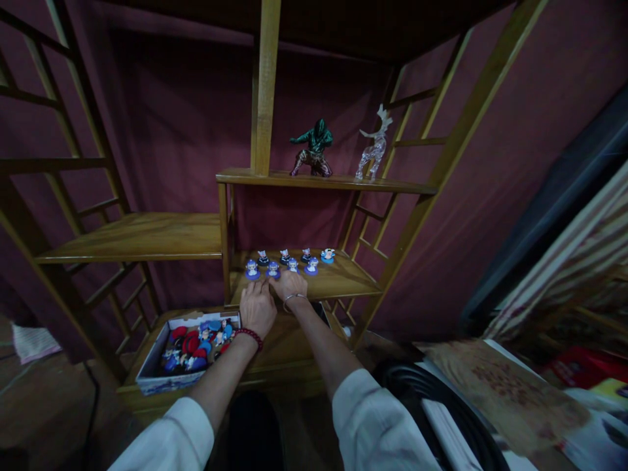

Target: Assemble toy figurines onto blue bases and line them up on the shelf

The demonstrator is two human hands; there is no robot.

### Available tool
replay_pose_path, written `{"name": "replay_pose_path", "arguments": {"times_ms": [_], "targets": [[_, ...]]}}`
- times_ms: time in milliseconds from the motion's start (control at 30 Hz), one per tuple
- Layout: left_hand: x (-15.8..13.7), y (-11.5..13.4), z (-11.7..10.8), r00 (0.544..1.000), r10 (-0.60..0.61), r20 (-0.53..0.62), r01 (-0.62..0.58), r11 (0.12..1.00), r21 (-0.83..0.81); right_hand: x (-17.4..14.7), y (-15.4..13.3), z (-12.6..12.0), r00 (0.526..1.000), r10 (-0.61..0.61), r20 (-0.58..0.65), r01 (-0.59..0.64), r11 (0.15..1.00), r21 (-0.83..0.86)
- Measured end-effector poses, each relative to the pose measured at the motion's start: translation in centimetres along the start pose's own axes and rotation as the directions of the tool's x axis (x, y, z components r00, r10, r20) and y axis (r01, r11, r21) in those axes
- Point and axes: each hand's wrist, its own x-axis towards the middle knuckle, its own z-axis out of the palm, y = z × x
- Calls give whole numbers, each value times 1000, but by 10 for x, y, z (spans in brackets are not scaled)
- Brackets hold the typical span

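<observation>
On the low right shelf stand small toy figurines in two rows. A purple-haired figurine on a round purple base (273,267) is in the front row, just beyond my fingertips. My right hand (290,285) is curled beside it, its fingers closed at the base. Close by, my left hand (258,307) reaches over the shelf's front edge with fingers bent together; their tips are partly hidden. Neighbouring it are more purple figurines (252,268) (311,265). Behind are dark-based figurines (285,256) and a blue-based one (328,255).
An open box (147,376) of jumbled red, blue and purple figurines stands lower left. Above, a shelf (343,182) bears a crouching green statue (316,147) and a clear deer figure (375,147). A wooden post (266,85) rises beside them. Black coiled tubing (422,379) lies lower right.
</observation>
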Motion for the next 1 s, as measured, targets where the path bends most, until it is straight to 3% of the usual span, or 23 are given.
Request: {"name": "replay_pose_path", "arguments": {"times_ms": [200,433,733,1000], "targets": [[13,1,-2,996,-17,84,17,1000,4,1,0,0,1000,-4,15,4,1000,-5],[17,5,-3,999,-6,42,4,999,48,1,1,0,1000,-15,22,15,1000,-6],[17,10,-4,995,-72,73,66,994,82,-1,1,-2,999,-12,31,12,1000,-10],[14,10,3,997,-72,6,71,994,87,2,1,2,1000,-10,19,10,1000,-16]]}}
